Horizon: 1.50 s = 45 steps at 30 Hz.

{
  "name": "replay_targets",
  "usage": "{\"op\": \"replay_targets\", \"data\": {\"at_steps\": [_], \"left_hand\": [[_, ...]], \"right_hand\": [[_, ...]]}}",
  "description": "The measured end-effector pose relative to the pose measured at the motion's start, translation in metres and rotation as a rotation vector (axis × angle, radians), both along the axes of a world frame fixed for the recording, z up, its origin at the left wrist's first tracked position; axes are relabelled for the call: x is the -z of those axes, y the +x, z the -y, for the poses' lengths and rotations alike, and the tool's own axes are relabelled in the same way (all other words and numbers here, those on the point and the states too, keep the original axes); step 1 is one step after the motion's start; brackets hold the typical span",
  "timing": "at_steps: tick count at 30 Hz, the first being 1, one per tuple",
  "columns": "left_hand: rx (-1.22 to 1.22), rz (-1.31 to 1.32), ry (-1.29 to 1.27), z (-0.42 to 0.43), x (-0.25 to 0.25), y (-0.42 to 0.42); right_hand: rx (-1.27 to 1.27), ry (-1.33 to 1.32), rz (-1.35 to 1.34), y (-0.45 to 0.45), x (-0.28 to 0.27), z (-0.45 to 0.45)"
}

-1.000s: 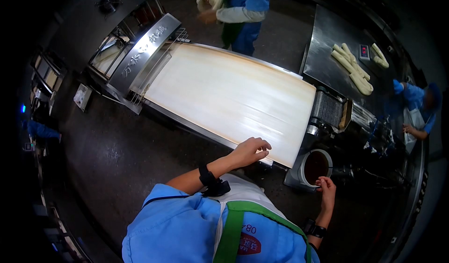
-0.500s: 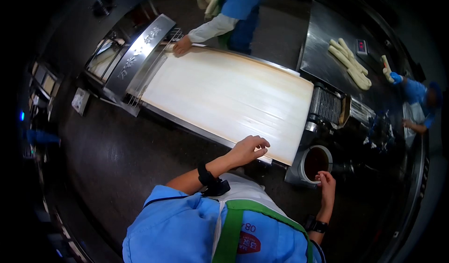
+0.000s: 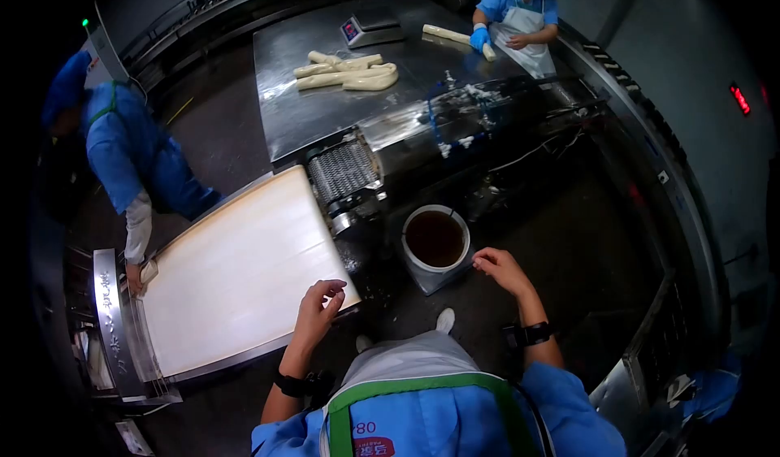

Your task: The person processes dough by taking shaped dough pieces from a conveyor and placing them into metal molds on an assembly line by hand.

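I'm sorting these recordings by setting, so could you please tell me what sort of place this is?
Probably a dough or pastry workshop: a wide, pale belt, dough-like rolls on a metal table, and a scale beside them.

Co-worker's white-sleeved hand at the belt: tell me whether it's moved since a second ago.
Yes: toward the metal cover; the hand is now at the corner of the belt beside it.
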<state>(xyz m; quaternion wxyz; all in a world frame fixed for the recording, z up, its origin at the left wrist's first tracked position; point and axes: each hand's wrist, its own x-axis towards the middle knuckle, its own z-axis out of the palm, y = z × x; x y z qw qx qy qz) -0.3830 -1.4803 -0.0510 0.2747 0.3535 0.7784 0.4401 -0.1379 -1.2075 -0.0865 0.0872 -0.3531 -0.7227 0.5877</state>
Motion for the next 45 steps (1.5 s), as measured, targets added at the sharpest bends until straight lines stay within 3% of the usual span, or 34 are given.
{"op": "replay_targets", "data": {"at_steps": [6, 12, 27, 32, 33, 39, 45], "left_hand": [[0.126, 0.062, 0.003, -0.083, -0.034, 0.054], [0.230, 0.011, -0.046, -0.142, -0.033, 0.079], [0.501, -0.010, 0.009, -0.283, -0.038, 0.080], [0.337, 0.067, -0.012, -0.318, -0.030, 0.101], [0.373, -0.037, 0.031, -0.332, -0.023, 0.102], [0.324, -0.092, -0.023, -0.406, -0.005, 0.201], [0.466, -0.079, -0.066, -0.503, -0.020, 0.303]], "right_hand": [[0.067, 0.061, 0.074, 0.062, -0.002, -0.075], [0.102, 0.058, 0.017, 0.096, -0.001, -0.139], [0.207, 0.053, 0.073, 0.135, -0.019, -0.216], [0.171, -0.009, 0.122, 0.164, -0.018, -0.280], [0.224, -0.023, 0.129, 0.170, -0.022, -0.290], [0.189, -0.096, 0.289, 0.250, 0.000, -0.380], [0.146, -0.040, 0.259, 0.335, -0.019, -0.490]]}}
